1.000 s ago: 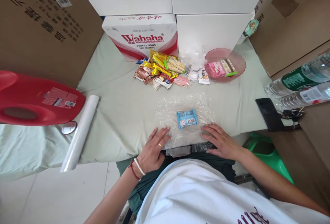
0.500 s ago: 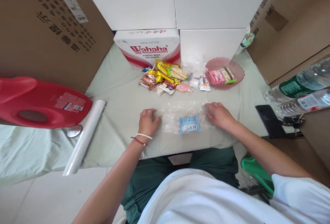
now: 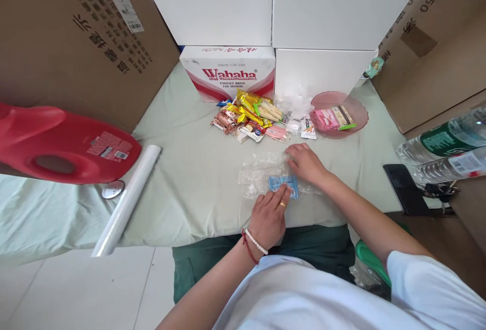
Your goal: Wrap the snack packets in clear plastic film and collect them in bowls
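A small blue snack packet (image 3: 285, 182) lies inside a crumpled sheet of clear plastic wrap (image 3: 258, 173) on the pale green cloth (image 3: 190, 168), near its front edge. My left hand (image 3: 269, 213) rests on the near side of the packet with its fingers stretched flat, pressing wrap and packet down. My right hand (image 3: 307, 164) is at the far right side of the wrap, fingers bent and pinched on the film just beyond the packet.
A pile of wrapped snacks (image 3: 248, 115) and a pink bowl (image 3: 357, 110) with snacks sit behind, before a Wahaha box (image 3: 231, 72) and white boxes. A wrap roll (image 3: 125, 201) and red jug (image 3: 56, 142) lie left. Bottles (image 3: 444, 142) and a phone (image 3: 402, 188) are right.
My left hand moved from the wrap's left side to the packet's near side. My right hand shifted left along the far edge, and the wrap is bunched closer over the packet.
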Demonstrator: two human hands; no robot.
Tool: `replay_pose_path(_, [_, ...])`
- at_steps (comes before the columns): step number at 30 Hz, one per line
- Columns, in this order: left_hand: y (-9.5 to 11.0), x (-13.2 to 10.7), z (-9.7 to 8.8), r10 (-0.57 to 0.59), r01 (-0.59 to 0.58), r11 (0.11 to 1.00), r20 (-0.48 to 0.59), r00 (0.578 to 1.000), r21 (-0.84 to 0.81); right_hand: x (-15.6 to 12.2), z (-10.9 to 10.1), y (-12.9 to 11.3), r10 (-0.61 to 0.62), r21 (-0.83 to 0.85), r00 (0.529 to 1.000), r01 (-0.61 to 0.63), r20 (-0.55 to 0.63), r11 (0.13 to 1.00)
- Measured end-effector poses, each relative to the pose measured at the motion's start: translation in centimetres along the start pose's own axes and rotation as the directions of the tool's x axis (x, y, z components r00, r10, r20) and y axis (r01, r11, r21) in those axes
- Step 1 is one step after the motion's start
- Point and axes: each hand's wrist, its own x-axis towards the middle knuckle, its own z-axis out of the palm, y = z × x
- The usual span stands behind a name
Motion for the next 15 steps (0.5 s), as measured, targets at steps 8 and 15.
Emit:
replay_pose_path(8, [-1.0,1.1,2.2,-0.144,0.138,0.989,0.17,0.975,0.047,3.2,0.8,0.1,0.121,0.127,0.942,-0.167,0.312,0.978])
replay_pose_path(15, [-2.1,0.7,3.3,-0.177,0.197,0.971,0.147,0.973,-0.133,-2.5,0.6,-1.1,-0.3,0.226,0.944,0.264,0.141,0.938])
